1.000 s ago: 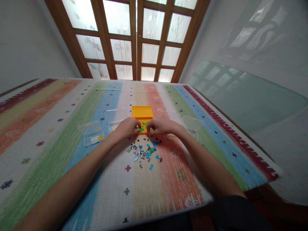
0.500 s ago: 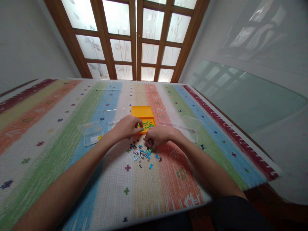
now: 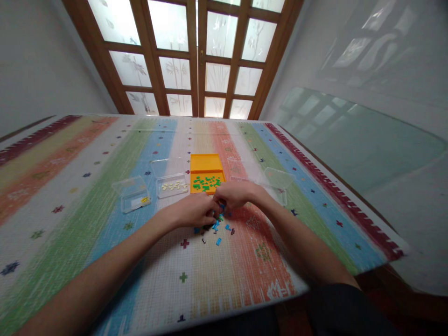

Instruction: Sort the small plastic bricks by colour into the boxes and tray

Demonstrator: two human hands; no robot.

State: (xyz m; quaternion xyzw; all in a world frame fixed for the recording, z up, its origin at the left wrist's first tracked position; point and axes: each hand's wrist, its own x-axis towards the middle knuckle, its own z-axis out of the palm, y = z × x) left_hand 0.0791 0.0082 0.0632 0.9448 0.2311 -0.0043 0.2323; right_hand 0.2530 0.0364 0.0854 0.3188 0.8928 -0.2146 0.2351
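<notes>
My left hand [image 3: 196, 210] is over the pile of small building bricks [image 3: 217, 225], fingers curled down and covering much of it. Close beside it, my right hand [image 3: 235, 193] is closed at the pile's far side, by the front of an orange box. Anything between the fingertips of either hand is too small or hidden to make out. Blue, brown and grey bricks show around the fingers, and a blue brick [image 3: 219, 241] lies apart towards me. Several green bricks [image 3: 201, 183] are spread inside the open orange box [image 3: 206, 162].
Left of the orange box stands a clear box [image 3: 163, 192] with cream-coloured pieces. Another clear box [image 3: 128, 204], farther left, holds something yellow. On the right, a clear open box [image 3: 283, 198] is partly behind my right hand. A striped cloth [image 3: 161, 275] covers the table.
My left hand has moved from the orange box down towards me onto the brick pile, uncovering the green bricks and the cream pieces. My right hand has shifted slightly away from me.
</notes>
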